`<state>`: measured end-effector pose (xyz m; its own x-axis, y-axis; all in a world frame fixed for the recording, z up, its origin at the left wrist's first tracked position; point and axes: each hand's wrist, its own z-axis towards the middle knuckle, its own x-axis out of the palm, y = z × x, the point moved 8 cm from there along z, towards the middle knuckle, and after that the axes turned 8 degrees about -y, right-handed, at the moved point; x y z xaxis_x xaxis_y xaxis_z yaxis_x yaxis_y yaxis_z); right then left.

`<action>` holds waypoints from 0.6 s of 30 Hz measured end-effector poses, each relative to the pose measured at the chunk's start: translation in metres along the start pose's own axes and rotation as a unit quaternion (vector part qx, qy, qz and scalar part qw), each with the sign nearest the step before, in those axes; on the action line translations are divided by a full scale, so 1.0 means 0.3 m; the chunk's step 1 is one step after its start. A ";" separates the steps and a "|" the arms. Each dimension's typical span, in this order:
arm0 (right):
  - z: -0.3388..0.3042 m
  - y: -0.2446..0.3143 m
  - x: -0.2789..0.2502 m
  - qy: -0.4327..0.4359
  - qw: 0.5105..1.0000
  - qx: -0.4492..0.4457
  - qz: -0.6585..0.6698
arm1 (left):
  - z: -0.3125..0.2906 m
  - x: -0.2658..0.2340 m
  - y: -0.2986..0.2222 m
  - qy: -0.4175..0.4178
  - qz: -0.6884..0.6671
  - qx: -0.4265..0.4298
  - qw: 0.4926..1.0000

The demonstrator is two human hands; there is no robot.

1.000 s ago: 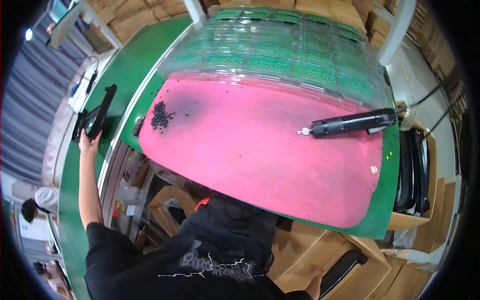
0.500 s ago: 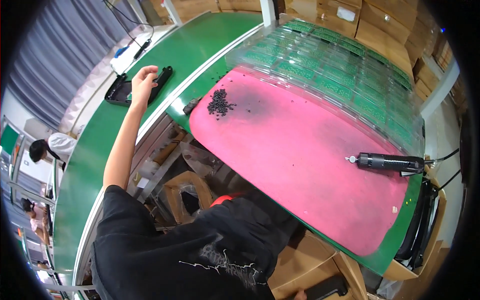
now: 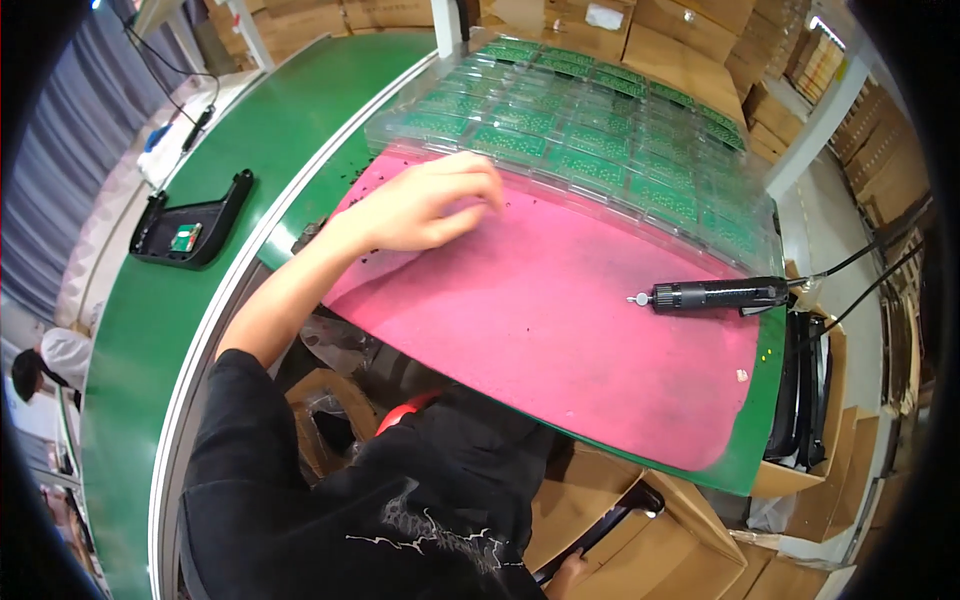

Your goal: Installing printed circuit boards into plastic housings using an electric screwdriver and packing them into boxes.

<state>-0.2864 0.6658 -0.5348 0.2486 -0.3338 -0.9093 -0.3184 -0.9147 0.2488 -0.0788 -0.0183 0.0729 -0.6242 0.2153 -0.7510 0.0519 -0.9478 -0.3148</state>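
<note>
My left hand (image 3: 435, 208) hovers over the upper left of the pink mat (image 3: 560, 340), fingers curled loosely with the thumb apart and nothing visible between them. It hides the spot where small black screws were piled; a few loose ones show around it. Low in the view, my right hand (image 3: 570, 573) grips a long black plastic housing (image 3: 608, 523) over an open cardboard box (image 3: 655, 535). On the green surface at the left lies another black plastic housing (image 3: 205, 250), with a small green circuit board (image 3: 186, 237) inside.
An electric screwdriver (image 3: 715, 294) lies on the mat's right side, its cable running off right. Clear plastic trays (image 3: 600, 150) of green circuit boards stand along the far edge. A box of black housings (image 3: 800, 395) is at the right. Another person (image 3: 60, 360) is far left.
My left hand has moved right, from the housing on the green surface to above the mat. My right hand has raised the black housing further into view. The whole view has shifted.
</note>
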 end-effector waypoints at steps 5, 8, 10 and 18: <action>-0.247 0.120 -0.361 -0.214 0.971 -0.084 0.072 | 0.113 0.072 0.010 0.020 0.008 0.020 1.000; -0.128 -0.069 -0.525 -0.042 0.988 0.016 0.148 | 0.156 0.044 0.047 -0.023 -0.040 0.026 0.999; -0.130 -0.061 -0.721 -0.024 0.972 0.013 0.232 | 0.167 0.057 0.071 -0.076 -0.095 0.035 0.992; -0.524 0.660 -1.571 -0.116 0.786 -0.099 0.599 | 0.051 0.142 0.039 -0.033 -0.150 0.006 0.988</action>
<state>-0.3230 0.6064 -0.0045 -0.3020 -0.9532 -0.0130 -0.0426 -0.0001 0.9991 -0.1169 -0.0239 0.0460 -0.6597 0.4721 -0.5848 -0.1532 -0.8462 -0.5103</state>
